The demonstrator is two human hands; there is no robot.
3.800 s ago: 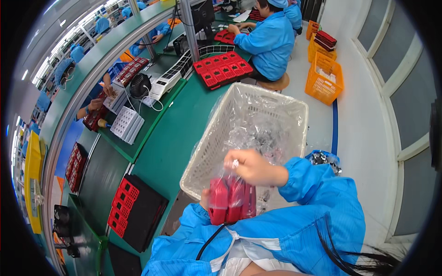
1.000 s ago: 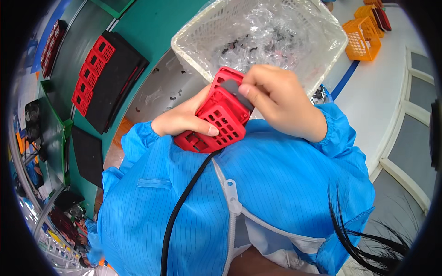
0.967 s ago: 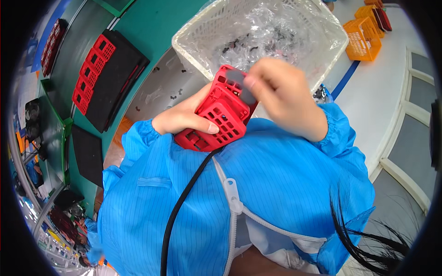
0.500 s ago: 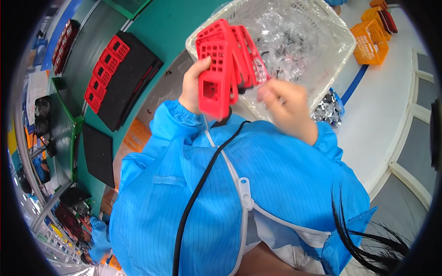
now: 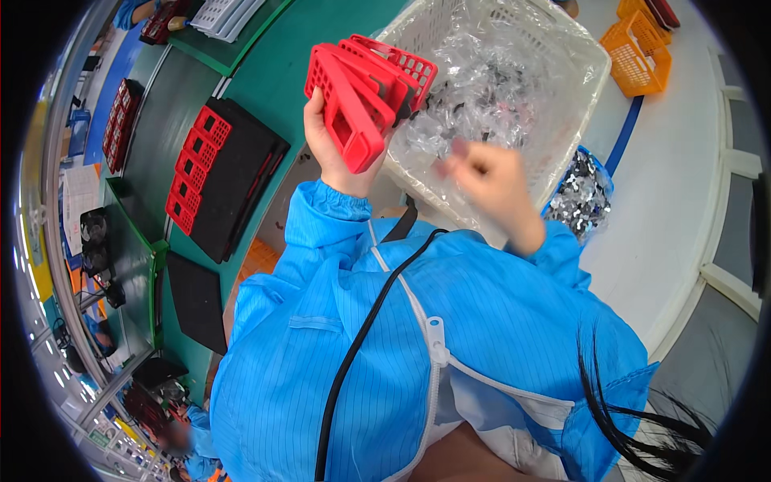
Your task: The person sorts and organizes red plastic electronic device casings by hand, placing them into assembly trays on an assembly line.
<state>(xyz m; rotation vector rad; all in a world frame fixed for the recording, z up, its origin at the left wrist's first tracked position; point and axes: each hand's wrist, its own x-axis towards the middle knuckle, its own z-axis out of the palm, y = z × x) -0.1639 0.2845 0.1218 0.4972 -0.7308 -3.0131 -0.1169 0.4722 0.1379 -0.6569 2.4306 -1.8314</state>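
Observation:
My left hand (image 5: pixel 337 157) is closed around several red plastic frames (image 5: pixel 365 96) with grid holes and a square window. They are fanned and tilted, and dark pieces show among them. Right of them, my right hand (image 5: pixel 494 189) is off the frames, above the near part of a white plastic basket (image 5: pixel 590 104). Its fingers are curled and blurred, and I cannot make out what is in them. Inside the basket, a clear plastic liner (image 5: pixel 482 48) covers small dark pieces.
Left, a row of red frames (image 5: pixel 193 173) lies along black sheets (image 5: pixel 249 165) on the green bench (image 5: pixel 301 60). White trays (image 5: pixel 225 18) stand farther back. A blue-rimmed container of shiny pieces (image 5: pixel 580 197) sits right of the basket, with orange crates (image 5: pixel 636 56) beyond.
My right hand has come away from the red frames. My left hand has moved slightly left with them, and they have turned and fanned out. The view has shifted a little.

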